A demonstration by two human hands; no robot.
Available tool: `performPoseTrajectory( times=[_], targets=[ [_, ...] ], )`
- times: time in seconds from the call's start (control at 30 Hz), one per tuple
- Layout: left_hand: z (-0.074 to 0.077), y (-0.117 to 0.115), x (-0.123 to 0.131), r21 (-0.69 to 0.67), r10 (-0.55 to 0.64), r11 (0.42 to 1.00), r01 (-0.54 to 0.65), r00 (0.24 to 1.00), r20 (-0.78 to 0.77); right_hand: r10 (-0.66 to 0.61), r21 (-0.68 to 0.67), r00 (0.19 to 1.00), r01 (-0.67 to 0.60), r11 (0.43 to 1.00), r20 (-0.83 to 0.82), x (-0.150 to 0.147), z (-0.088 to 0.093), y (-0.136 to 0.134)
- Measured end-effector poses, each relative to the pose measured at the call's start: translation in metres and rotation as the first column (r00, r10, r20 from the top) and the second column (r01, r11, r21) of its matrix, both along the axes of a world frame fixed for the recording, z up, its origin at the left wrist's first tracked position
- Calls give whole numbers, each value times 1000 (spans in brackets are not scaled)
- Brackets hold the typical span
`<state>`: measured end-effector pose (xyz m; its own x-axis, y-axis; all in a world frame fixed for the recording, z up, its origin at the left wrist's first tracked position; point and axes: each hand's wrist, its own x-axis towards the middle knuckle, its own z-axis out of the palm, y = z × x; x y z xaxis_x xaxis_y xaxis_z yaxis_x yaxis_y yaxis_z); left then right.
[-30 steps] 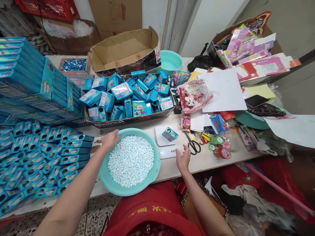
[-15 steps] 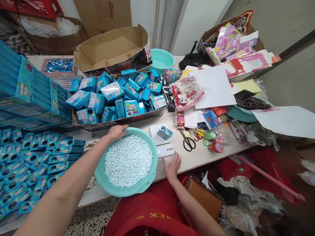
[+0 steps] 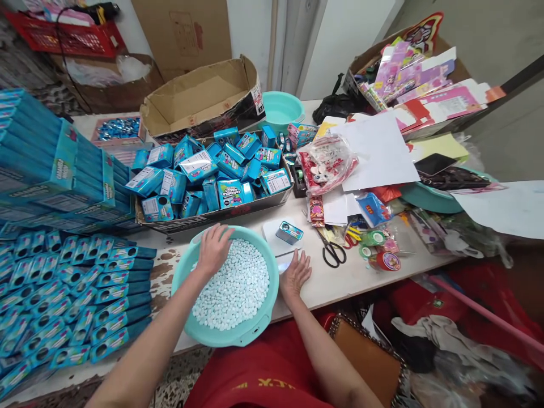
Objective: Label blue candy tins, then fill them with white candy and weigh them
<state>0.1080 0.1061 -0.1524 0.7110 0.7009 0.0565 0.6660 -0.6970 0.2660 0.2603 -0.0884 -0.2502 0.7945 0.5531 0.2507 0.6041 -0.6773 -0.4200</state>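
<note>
A teal basin (image 3: 263,322) full of small pale blue candies (image 3: 238,289) sits at the table's near edge in front of me. My left hand (image 3: 215,248) lies on the candies at the basin's far left, fingers bent down into them. My right hand (image 3: 295,273) rests flat and open on the table just right of the basin, covering the front of a white scale (image 3: 272,231). A small blue box (image 3: 289,232) sits on the scale's platform.
A cardboard tray (image 3: 221,214) heaped with blue boxes stands behind the basin. Flat blue cartons (image 3: 76,294) lie in rows at left. Scissors (image 3: 330,249), tape rolls (image 3: 380,249), papers and packets crowd the right. An empty carton (image 3: 199,102) and a second basin (image 3: 280,110) stand at the back.
My left hand moved from the basin's far rim onto the candies. My right hand slid toward the basin and over the front of the scale. The view shifted slightly.
</note>
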Motion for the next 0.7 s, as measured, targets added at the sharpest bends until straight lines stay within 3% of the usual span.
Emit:
performPoseTrajectory(
  times=[0.13, 0.2, 0.27, 0.33, 0.43, 0.5, 0.6, 0.7],
  targets=[
    [-5, -45, -42, -45, 149, 988, -146, 985, 85, 62, 143, 996, -53, 988, -57, 29, 16, -1],
    [-4, -58, -65, -13, 299, 954, -299, 950, 91, 61, 249, 993, -34, 968, -102, 50, 28, 9],
    [-2, -63, -84, 5, 512, 858, -514, 855, 77, 70, 331, 981, -7, 943, -180, 71, 38, 24],
    [0, -60, -96, -89, 650, 756, -648, 760, -12, 121, 392, 932, 24, 920, -341, 85, 45, 41],
    [1, -46, -102, -280, 650, 684, -674, 737, -184, 216, 452, 764, 109, 886, -608, 93, 49, 60],
    [2, -33, -100, -311, 634, 672, -672, 740, -225, 237, 468, 707, 150, 871, -666, 93, 52, 64],
    [4, -17, -95, -334, 612, 679, -653, 756, -234, 225, 498, 734, 174, 850, -641, 91, 70, 59],
    [11, -13, -85, -347, 635, 704, -620, 768, -82, 266, 536, 805, 76, 841, -530, 83, 108, 46]
  ],
)
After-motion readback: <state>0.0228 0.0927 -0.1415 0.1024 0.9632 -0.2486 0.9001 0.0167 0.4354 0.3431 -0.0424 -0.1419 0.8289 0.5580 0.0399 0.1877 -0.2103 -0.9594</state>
